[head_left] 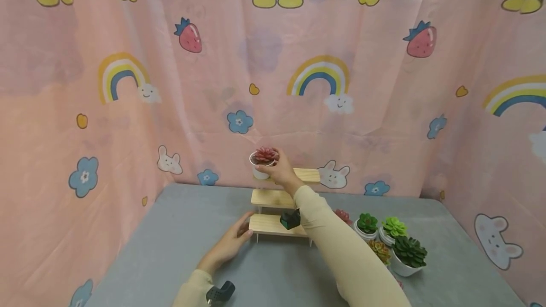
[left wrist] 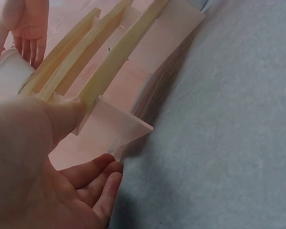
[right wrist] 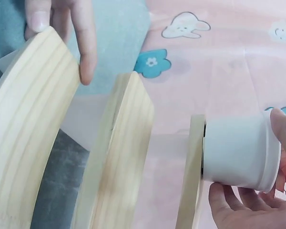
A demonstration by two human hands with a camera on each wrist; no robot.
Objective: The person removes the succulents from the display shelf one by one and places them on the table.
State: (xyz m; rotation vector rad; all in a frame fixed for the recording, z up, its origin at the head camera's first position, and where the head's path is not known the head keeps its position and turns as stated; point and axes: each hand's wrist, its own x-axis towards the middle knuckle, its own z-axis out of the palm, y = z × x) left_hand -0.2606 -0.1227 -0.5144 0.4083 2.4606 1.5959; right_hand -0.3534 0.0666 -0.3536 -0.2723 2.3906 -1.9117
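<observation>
A three-tier wooden display stand (head_left: 268, 224) with clear supports stands on the grey table. My right hand (head_left: 279, 172) grips a white pot (right wrist: 236, 150) holding a reddish artificial succulent (head_left: 265, 155). The pot is at the left end of the top board (right wrist: 193, 167), its base against the board's surface in the right wrist view. Down at the lowest board's left end, my left hand (head_left: 226, 240) holds the edge between thumb and forefinger. Its other fingers (left wrist: 93, 179) lie loosely bent beside the clear support (left wrist: 117, 121).
Several potted succulents stand on the table (head_left: 183, 231) to the right, among them a dark green one (head_left: 408, 252) and a bright green one (head_left: 394, 226); my right sleeve partly hides the group. A patterned pink cloth (head_left: 273, 122) hangs close behind the stand.
</observation>
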